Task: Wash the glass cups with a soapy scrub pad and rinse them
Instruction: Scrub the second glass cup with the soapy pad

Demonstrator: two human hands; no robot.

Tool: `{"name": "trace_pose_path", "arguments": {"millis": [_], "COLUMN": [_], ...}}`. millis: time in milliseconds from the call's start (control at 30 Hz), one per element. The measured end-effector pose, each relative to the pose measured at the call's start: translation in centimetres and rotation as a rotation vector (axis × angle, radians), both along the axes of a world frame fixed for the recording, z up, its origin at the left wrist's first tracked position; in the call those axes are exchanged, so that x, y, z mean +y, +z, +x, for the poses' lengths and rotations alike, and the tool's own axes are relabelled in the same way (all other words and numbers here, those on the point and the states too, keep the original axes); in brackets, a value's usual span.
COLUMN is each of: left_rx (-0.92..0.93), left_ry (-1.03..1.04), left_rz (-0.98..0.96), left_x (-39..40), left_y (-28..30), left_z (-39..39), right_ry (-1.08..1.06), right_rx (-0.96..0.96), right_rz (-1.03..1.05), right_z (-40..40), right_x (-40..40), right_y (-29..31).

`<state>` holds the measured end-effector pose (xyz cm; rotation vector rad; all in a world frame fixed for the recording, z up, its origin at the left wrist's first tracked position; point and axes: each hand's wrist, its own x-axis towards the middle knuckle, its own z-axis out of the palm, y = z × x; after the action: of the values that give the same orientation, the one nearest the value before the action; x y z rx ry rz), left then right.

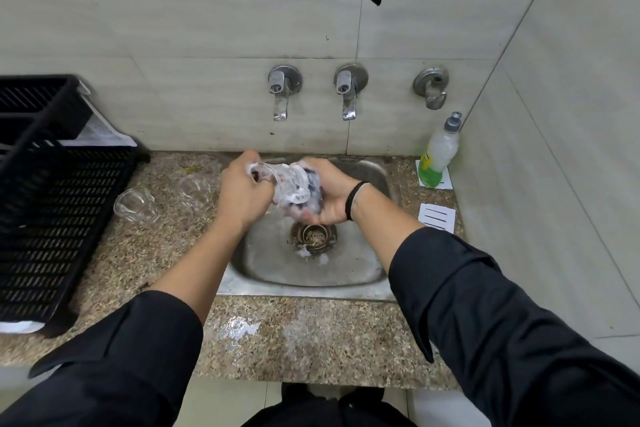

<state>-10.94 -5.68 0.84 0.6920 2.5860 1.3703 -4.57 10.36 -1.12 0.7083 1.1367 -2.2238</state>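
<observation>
- Over the sink (pixel 360 274), our left hand (pixel 242 194) grips a sudsy glass cup (pixel 280 184).
- Our right hand (pixel 329 194) curls round the scrub pad (pixel 313 198), pressed against the cup.
- Two more cups (pixel 135 204) lie on the counter (pixel 277 333).

The sink (pixel 349 274) is dull scratched metal, the counter (pixel 311 333) speckled polished stone, the rack (pixel 62 218) matt black plastic.
</observation>
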Motion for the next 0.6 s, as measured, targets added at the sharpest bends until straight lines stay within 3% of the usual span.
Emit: {"name": "trace_pose_path", "arguments": {"millis": [200,433,600], "left_rx": [0.004,0.16,0.304], "left_ry": [-0.027,-0.017,0.005], "left_rz": [0.004,-0.007,-0.21], "left_x": [1.0,1.2,1.3], "left_y": [-0.9,-0.9,-1.4], "left_z": [-0.1,0.4,-0.6], "right_ry": [-0.267,-0.167,-0.385], "right_rx": [0.092,-0.053,0.088], "right_rz": [-0.014,0.191,0.271], "right_z": [0.0,0.2,0.9], "right_x": [-2.4,-1.0,-0.9], "right_y": [-0.8,-0.3,0.0]}}
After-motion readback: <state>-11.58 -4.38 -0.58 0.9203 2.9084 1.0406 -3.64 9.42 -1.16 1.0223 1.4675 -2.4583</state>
